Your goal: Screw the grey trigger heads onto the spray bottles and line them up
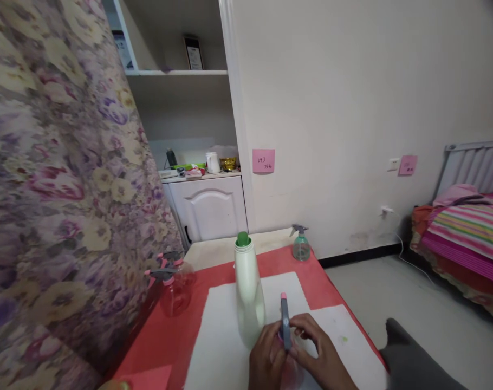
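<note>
Near the front of the table, a clear spray bottle with a grey and pink spray head (286, 324) stands between my hands. My left hand (266, 355) has its fingers closed round the bottle's neck on the left. On the right, my right hand (317, 346) grips the spray head's collar with thumb and fingers. The bottle's body is partly hidden by my hands. Just behind them stands a tall pale green jug (247, 287), uncapped, with green showing in its mouth.
Two pink spray bottles (175, 298) stand at the table's left by a floral curtain (59, 162). A green spray bottle (300, 247) is at the back right corner. White sheets (220, 325) lie on the red tablecloth (149, 346). Beyond are a cabinet (214, 208) and bed (469, 233).
</note>
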Demonstrator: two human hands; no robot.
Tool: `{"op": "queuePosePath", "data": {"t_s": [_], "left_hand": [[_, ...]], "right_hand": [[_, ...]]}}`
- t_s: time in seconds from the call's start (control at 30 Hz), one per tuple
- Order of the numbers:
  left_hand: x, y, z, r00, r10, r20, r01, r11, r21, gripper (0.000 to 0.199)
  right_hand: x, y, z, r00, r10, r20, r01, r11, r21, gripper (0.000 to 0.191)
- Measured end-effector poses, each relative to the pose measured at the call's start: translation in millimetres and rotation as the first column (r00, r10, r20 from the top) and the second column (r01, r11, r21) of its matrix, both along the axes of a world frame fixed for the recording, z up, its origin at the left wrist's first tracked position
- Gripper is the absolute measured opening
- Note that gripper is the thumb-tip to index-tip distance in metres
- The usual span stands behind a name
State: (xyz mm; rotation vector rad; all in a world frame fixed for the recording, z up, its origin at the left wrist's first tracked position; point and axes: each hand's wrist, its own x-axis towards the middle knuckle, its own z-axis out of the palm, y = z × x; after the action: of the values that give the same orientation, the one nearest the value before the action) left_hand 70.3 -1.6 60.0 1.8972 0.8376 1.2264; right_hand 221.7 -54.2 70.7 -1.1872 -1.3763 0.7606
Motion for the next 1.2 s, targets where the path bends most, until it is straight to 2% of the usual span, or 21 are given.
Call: {"op": "queuePosePath", "data": {"t_s": [0.13,0.23,0.3,0.47,0.57,0.67,0.8,0.93,1.07,1.2], "left_hand": [[-1.3,1.3,-7.4,1.000,0.018,-0.018,-0.017,0.998,0.058,0.035],[-1.8,0.5,-10.2,0.998,0.050,-0.040,-0.049,0.999,0.018,0.037],[-2.1,-0.1,-11.5,0.998,0.049,-0.040,-0.051,0.998,-0.035,0.040],[-3.6,0.6,-18.5,1.000,0.002,-0.010,-0.003,0.992,-0.123,0.047],[-3.6,2.4,-25.6,0.999,0.036,0.014,-0.033,0.987,-0.157,0.050],[-2.4,2.8,-28.8,0.998,0.065,0.020,-0.061,0.985,-0.163,0.051],[-1.1,-0.4,-23.3,0.999,0.033,0.038,-0.025,0.983,-0.183,0.048],[-1.2,-4.0,-17.4,0.998,0.058,0.024,-0.051,0.974,-0.220,0.050],[-2.0,-5.2,-16.0,0.997,0.072,0.002,-0.071,0.977,-0.200,0.048],[-2.9,-5.2,-16.6,0.998,0.059,-0.009,-0.060,0.985,-0.159,0.045]], "right_hand": [[-15.0,8.4,10.9,0.991,-0.123,0.049,0.125,0.992,-0.035,0.020],[-19.9,13.6,13.0,0.989,-0.135,0.058,0.137,0.990,-0.038,0.009],[-18.0,14.5,15.1,0.994,-0.088,0.059,0.090,0.995,-0.033,0.004],[-5.0,13.5,26.0,0.992,0.080,0.093,-0.076,0.996,-0.042,0.009],[1.6,14.3,34.2,0.976,0.182,0.117,-0.176,0.983,-0.056,0.002],[4.1,15.1,39.6,0.968,0.211,0.138,-0.200,0.976,-0.088,0.010],[0.6,15.0,35.4,0.977,0.140,0.162,-0.127,0.988,-0.089,0.015],[-8.7,15.5,21.5,0.987,-0.015,0.162,0.030,0.995,-0.090,0.012],[-18.9,17.4,13.7,0.976,-0.175,0.131,0.189,0.976,-0.105,0.022],[-24.2,17.1,15.6,0.960,-0.239,0.147,0.260,0.955,-0.145,0.028]]}}
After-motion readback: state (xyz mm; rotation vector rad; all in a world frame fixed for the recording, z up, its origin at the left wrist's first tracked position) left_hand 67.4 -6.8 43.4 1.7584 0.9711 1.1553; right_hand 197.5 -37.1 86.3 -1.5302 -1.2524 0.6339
